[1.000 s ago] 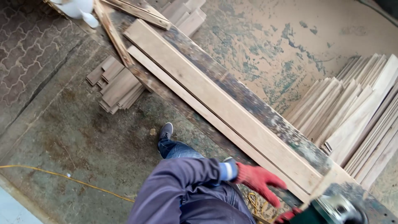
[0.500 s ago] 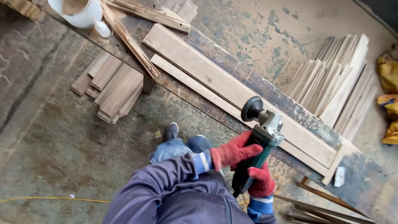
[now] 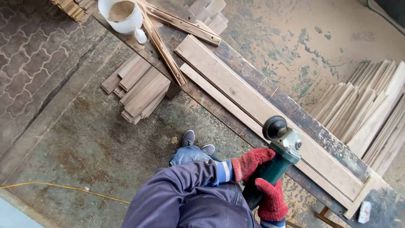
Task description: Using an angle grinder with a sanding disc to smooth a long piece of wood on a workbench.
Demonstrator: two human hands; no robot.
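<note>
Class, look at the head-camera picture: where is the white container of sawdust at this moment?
The white container stands at the top left of the head view, on the far end of the dark workbench, beside the slanting wooden strips and far from both gloved hands.

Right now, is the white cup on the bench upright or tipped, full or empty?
Upright and nearly full: the white cup stands on the bench, open mouth up, showing brown sawdust-like powder.
</note>
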